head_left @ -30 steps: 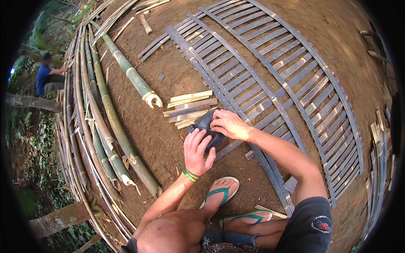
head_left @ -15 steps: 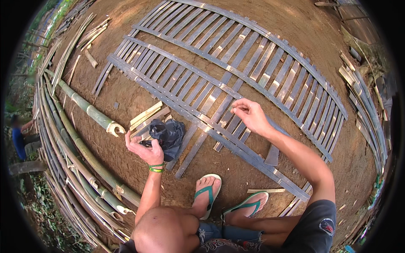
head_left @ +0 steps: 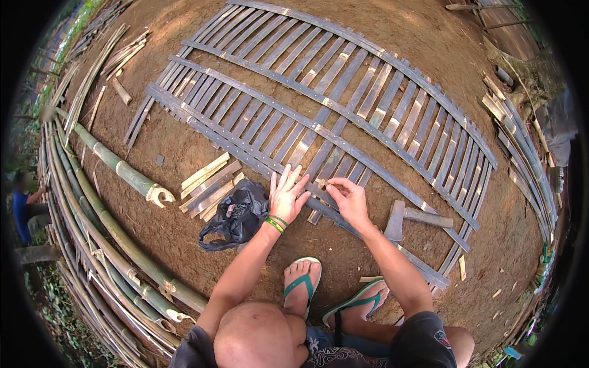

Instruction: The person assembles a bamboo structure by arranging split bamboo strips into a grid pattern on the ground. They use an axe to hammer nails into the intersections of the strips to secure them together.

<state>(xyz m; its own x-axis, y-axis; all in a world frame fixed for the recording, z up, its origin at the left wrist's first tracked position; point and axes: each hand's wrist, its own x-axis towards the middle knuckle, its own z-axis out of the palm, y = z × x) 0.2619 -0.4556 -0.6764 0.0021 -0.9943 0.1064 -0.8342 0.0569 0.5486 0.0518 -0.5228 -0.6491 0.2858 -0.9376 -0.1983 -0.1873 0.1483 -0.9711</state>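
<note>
A dark slatted panel of bamboo or wood strips lies on the ground before me, its lengthwise rails crossed by many slats. Fingers spread, my left hand rests on its nearest rail. Just right of it, over the same rail, my right hand has thumb and forefinger pinched together; whatever they hold is too small to name. A hatchet lies to the right, its handle across the panel. Beside my left wrist sits a crumpled black plastic bag.
A second slatted panel lies beyond. Short split pieces are stacked left of the bag. Green bamboo poles line the left side, and a bundle of long strips lies at right. A person in blue is at far left.
My left hand has moved right from beside the bag onto the rail. The right hand has come nearer and left, beside it, uncovering the hatchet. The bag now lies more spread out.
</note>
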